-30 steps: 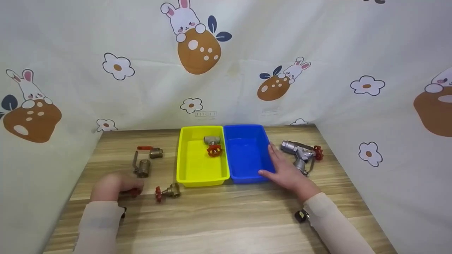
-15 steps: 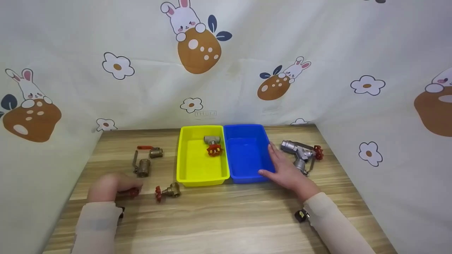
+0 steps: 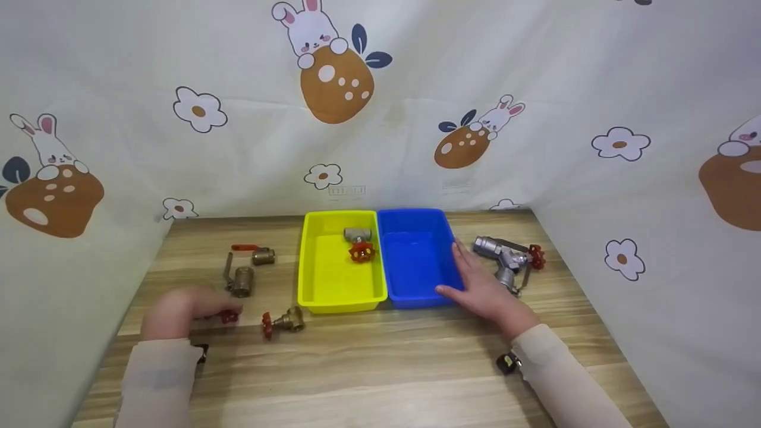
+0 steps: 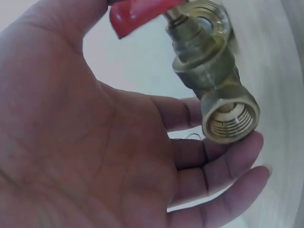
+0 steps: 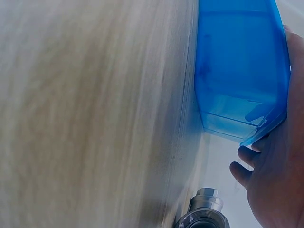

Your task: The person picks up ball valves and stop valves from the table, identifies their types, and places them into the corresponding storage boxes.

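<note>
My left hand (image 3: pixel 187 306) holds a brass gate valve (image 4: pixel 209 71) over the table's left side. In the left wrist view, its red handwheel (image 4: pixel 137 14) is by the thumb, and the fingertips are curled under the threaded end. Just right of this hand lies a second brass gate valve (image 3: pixel 288 321) with a red wheel. My right hand (image 3: pixel 481 291) rests along the right rim of the blue bin (image 3: pixel 416 297), fingers extended outside and thumb over the front corner. Beside the blue bin stands a yellow bin (image 3: pixel 342 306); a red-wheeled gate valve (image 3: pixel 358 244) lies inside.
Behind my left hand are two ball valves, one with a red lever (image 3: pixel 261 255) and one with a grey lever (image 3: pixel 241 282). Several silvery valves (image 3: pixel 505 258) are grouped right of the blue bin. A patterned curtain (image 3: pixel 392 148) encloses the wooden table (image 3: pixel 357 368) behind and on both sides.
My left hand has shifted slightly left and up with the gate valve, whose red wheel now shows more clearly. The right hand stays on the blue bin.
</note>
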{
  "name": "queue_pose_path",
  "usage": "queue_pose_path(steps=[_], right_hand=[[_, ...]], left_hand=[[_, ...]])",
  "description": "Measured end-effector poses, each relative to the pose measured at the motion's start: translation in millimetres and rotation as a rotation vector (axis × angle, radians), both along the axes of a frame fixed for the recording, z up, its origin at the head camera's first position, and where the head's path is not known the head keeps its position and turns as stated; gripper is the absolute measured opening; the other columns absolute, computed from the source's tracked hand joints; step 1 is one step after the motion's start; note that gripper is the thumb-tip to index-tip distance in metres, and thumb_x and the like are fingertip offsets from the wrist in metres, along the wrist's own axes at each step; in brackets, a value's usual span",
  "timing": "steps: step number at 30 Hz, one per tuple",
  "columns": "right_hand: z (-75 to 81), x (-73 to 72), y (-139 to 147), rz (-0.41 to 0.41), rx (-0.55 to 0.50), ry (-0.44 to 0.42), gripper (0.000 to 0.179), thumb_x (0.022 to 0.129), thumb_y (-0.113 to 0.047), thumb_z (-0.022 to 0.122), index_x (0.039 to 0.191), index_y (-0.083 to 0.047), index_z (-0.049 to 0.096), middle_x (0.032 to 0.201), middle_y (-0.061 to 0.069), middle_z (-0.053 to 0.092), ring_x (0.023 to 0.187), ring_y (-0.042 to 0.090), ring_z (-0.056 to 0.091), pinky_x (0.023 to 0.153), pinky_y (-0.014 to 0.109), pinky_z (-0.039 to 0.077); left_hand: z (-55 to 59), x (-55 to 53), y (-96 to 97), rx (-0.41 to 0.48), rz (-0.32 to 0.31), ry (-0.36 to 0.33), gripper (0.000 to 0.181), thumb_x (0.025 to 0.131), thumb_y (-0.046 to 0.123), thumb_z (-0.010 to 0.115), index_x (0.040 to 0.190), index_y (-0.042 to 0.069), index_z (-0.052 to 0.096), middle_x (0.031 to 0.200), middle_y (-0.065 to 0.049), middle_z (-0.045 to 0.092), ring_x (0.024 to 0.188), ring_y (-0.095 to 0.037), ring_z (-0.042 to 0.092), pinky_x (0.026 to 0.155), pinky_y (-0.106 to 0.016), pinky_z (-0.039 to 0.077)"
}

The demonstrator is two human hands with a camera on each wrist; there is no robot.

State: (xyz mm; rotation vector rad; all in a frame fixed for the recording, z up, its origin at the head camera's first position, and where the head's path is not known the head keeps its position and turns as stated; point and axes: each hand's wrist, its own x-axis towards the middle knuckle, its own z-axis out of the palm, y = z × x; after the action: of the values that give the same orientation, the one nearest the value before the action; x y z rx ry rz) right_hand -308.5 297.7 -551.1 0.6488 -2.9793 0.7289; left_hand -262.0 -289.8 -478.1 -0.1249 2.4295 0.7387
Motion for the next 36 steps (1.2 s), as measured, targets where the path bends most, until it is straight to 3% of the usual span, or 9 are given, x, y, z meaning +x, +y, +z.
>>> queue_pose_path(steps=[5,11,14,18,21,26,28,32,36], right_hand=[[-0.4,-0.4,1,-0.006,0.013,-0.008,0.115,0.101,-0.075,0.064,0.177,-0.007,0.01,0.186,0.013,0.008,0.168,0.044,0.012,0.129,0.07,0.023],[-0.4,-0.4,1,-0.001,-0.002,-0.013,0.114,0.101,-0.073,0.065,0.177,-0.007,0.01,0.186,0.013,0.007,0.168,0.043,0.012,0.129,0.07,0.022],[-0.7,-0.2,1,0.002,-0.008,-0.007,0.114,0.101,-0.071,0.066,0.177,-0.007,0.011,0.186,0.013,0.008,0.168,0.044,0.013,0.129,0.071,0.021],[-1.3,-0.5,1,0.0,-0.004,-0.001,0.114,0.101,-0.073,0.065,0.177,-0.006,0.012,0.185,0.014,0.009,0.168,0.044,0.013,0.129,0.07,0.022],[-0.9,-0.4,0,-0.004,0.001,-0.004,0.115,0.101,-0.074,0.064,0.177,-0.006,0.011,0.185,0.014,0.009,0.168,0.043,0.013,0.129,0.07,0.022],[0.9,0.3,0,-0.007,0.008,-0.012,0.115,0.101,-0.073,0.064,0.177,-0.006,0.01,0.185,0.015,0.009,0.168,0.044,0.013,0.129,0.069,0.023],[1.0,0.3,0,-0.007,0.011,-0.014,0.115,0.101,-0.074,0.064,0.177,-0.006,0.01,0.185,0.015,0.008,0.168,0.043,0.012,0.129,0.069,0.023],[0.6,0.3,0,-0.011,0.016,-0.014,0.115,0.101,-0.075,0.063,0.177,-0.006,0.01,0.185,0.015,0.008,0.168,0.044,0.012,0.129,0.07,0.023],[0.5,0.4,0,-0.009,0.011,-0.004,0.114,0.102,-0.071,0.065,0.177,-0.006,0.01,0.185,0.014,0.007,0.168,0.044,0.012,0.129,0.071,0.022]], left_hand=[[8.4,0.9,5.0,0.046,0.002,0.025,0.051,0.094,0.054,0.075,0.097,0.006,0.06,0.099,-0.012,0.06,0.094,-0.03,0.056,0.08,-0.043,0.05],[16.1,-0.1,10.3,0.066,-0.064,0.081,0.06,0.094,0.056,0.073,0.11,-0.001,0.063,0.111,-0.019,0.063,0.105,-0.035,0.059,0.096,-0.056,0.053],[16.2,-1.8,13.5,0.081,-0.099,0.13,0.071,0.094,0.054,0.075,0.125,-0.008,0.059,0.116,-0.022,0.064,0.109,-0.037,0.059,0.097,-0.059,0.053],[15.0,-4.5,17.4,0.083,-0.146,0.184,0.094,0.094,0.055,0.075,0.151,-0.015,0.047,0.138,-0.034,0.062,0.122,-0.045,0.06,0.107,-0.067,0.051],[13.8,-6.8,20.2,0.093,-0.173,0.239,0.086,0.095,0.053,0.075,0.15,-0.01,0.053,0.135,-0.03,0.066,0.12,-0.042,0.062,0.105,-0.065,0.052],[9.8,-13.1,24.1,0.125,-0.198,0.373,0.058,0.094,0.045,0.079,0.129,0.001,0.067,0.112,-0.014,0.071,0.101,-0.03,0.063,0.09,-0.051,0.055],[9.4,-15.2,24.9,0.128,-0.199,0.413,0.061,0.093,0.045,0.081,0.131,0.0,0.067,0.113,-0.016,0.071,0.102,-0.031,0.064,0.092,-0.054,0.056],[10.2,-18.2,26.8,0.126,-0.196,0.458,0.084,0.094,0.047,0.082,0.152,-0.008,0.055,0.132,-0.029,0.068,0.113,-0.039,0.063,0.104,-0.066,0.052],[9.7,-21.2,29.6,0.136,-0.195,0.525,0.085,0.093,0.044,0.083,0.155,-0.007,0.054,0.137,-0.03,0.064,0.117,-0.042,0.062,0.106,-0.066,0.051]])
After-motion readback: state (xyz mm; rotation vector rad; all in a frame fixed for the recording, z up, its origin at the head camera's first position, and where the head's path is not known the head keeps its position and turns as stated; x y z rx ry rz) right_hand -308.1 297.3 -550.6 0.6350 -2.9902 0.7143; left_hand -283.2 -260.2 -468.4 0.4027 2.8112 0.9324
